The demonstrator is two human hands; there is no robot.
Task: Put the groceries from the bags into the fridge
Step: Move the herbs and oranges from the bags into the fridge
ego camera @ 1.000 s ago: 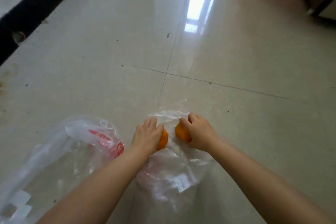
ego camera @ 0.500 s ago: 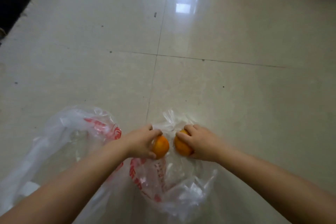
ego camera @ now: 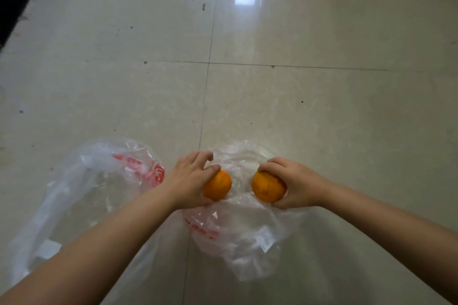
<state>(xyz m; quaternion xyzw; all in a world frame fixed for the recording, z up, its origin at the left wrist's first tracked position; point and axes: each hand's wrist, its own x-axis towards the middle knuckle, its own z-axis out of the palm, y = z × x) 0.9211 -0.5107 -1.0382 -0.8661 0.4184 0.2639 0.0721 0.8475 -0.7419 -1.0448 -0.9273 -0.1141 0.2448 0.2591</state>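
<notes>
A crumpled clear plastic bag with red print [ego camera: 81, 188] lies on the glossy tiled floor [ego camera: 322, 106]. The left hand [ego camera: 190, 181] grips one round orange [ego camera: 218, 184]; the right hand [ego camera: 295, 183] grips another [ego camera: 267, 187], both above the second clear bag [ego camera: 238, 238]. Firm, even holds should carry both fruits to the fridge, which is out of view.

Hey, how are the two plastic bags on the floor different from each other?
The left bag lies spread out beside the left forearm, while the middle bag sits crumpled under both hands. The left bag's red print shows near its far end; the middle bag's shows on its left side. The left hand and right hand each hold an orange above the middle bag, none above the left bag. Both are thin, see-through plastic with red print, lying on the tiled floor.
</notes>
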